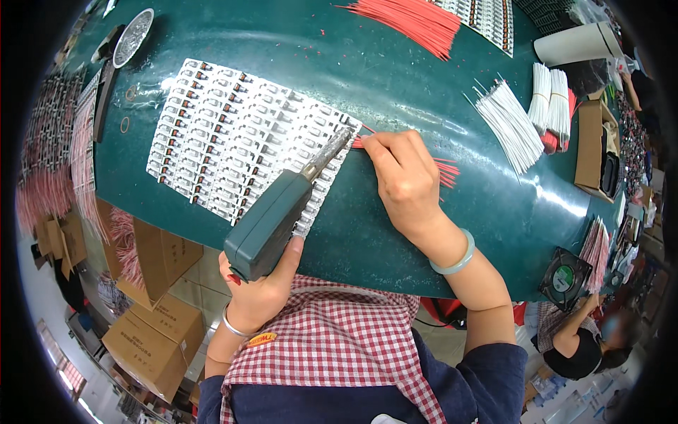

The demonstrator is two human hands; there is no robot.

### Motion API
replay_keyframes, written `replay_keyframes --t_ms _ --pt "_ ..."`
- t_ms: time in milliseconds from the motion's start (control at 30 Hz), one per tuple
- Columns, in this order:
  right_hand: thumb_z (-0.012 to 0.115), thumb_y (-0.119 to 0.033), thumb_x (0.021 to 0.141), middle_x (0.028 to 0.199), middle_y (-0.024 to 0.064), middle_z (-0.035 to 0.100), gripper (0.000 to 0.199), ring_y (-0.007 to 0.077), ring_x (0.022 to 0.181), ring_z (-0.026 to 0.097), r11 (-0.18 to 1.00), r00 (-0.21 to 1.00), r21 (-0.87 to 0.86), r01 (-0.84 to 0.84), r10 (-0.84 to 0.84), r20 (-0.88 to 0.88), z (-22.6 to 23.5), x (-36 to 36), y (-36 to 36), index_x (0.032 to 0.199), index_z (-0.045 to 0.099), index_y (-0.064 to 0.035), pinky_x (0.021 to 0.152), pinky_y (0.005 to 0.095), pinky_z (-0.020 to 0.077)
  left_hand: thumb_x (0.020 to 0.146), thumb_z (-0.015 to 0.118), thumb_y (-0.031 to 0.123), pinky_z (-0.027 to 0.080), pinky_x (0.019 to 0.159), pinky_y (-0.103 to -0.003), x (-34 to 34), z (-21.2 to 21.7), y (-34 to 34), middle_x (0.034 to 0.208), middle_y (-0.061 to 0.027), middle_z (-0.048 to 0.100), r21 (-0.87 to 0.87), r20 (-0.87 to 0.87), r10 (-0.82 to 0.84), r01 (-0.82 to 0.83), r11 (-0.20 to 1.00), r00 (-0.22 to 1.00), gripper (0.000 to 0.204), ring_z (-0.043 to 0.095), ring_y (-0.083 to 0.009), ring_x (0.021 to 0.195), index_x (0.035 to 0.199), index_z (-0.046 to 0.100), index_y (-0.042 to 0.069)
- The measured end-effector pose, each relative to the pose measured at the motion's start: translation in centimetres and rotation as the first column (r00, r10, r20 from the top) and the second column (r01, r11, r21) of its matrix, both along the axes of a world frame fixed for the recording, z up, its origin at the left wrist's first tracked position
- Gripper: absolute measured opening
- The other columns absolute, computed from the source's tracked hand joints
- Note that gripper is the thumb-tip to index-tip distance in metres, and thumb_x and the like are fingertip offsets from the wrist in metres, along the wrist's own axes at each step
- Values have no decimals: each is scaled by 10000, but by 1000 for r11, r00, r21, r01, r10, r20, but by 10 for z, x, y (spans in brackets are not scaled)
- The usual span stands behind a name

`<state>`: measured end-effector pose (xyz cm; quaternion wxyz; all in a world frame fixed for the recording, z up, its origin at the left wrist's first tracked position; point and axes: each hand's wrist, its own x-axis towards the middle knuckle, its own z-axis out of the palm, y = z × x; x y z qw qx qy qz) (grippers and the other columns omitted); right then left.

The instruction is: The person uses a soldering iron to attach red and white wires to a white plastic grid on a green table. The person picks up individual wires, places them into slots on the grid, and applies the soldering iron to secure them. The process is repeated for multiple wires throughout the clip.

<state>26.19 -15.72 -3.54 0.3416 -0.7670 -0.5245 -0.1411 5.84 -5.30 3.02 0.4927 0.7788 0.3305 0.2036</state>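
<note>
My left hand (263, 300) is wrapped round a dark green soldering gun (268, 225). Its metal barrel points up and right, and the tip sits at the right upper edge of a sheet of small metal parts (233, 127) laid out in rows. Close to that tip, my right hand (405, 177) pinches a thin red wire at the sheet's edge. More short red wires (446, 172) lie on the table beneath and beside this hand. Whether the tip touches a part or the wire is too small to tell.
On the green table (395, 247) lie a bundle of red wires (413, 25), loose white wires (505, 124) and another sheet of parts (487, 21). A small fan (565, 275) and an open carton (597, 148) stand right. Cardboard boxes (155, 343) are lower left; a co-worker (579, 343) sits lower right.
</note>
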Motion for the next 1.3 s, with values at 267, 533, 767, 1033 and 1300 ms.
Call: replay_keyframes --t_ms 267,533,767,1033,1300 --pt "659 47 638 877 102 616 283 239 780 587 1000 1000 -15 -16 17 17 1 0 0 922 665 45 593 324 517 783 756 25 489 592 -262 3 -3 2 773 -75 694 -32 19 -12 12 999 1000 165 631 -138 622 928 696 -26" --pt "656 42 632 881 98 615 291 238 793 584 999 999 -26 -21 21 34 0 0 2 924 666 41 603 322 517 788 765 45 498 589 -270 -1 0 4 781 -80 697 5 -42 -25 25 1000 999 172 634 -146 621 933 700 -19" --pt "655 47 628 893 95 615 299 236 795 584 1000 999 -28 -10 11 34 0 -1 2 926 666 35 613 321 520 828 719 -39 456 546 -244 -17 -6 2 829 -52 638 -33 -11 -27 26 999 1000 265 553 -101 613 1078 634 -33" --pt "704 101 692 864 111 640 256 254 763 602 999 999 50 -18 20 -38 5 -6 1 936 667 33 637 337 506 795 761 68 525 625 -298 -14 0 -2 850 -109 707 22 -37 34 -33 999 999 204 670 -196 677 969 701 -20" --pt "705 73 674 856 104 637 252 241 753 597 999 999 29 -26 27 -21 6 -11 -1 922 673 36 616 329 505 783 756 48 525 606 -294 -16 -2 1 815 -112 703 153 -48 -45 52 987 998 154 674 -200 641 918 713 -12"
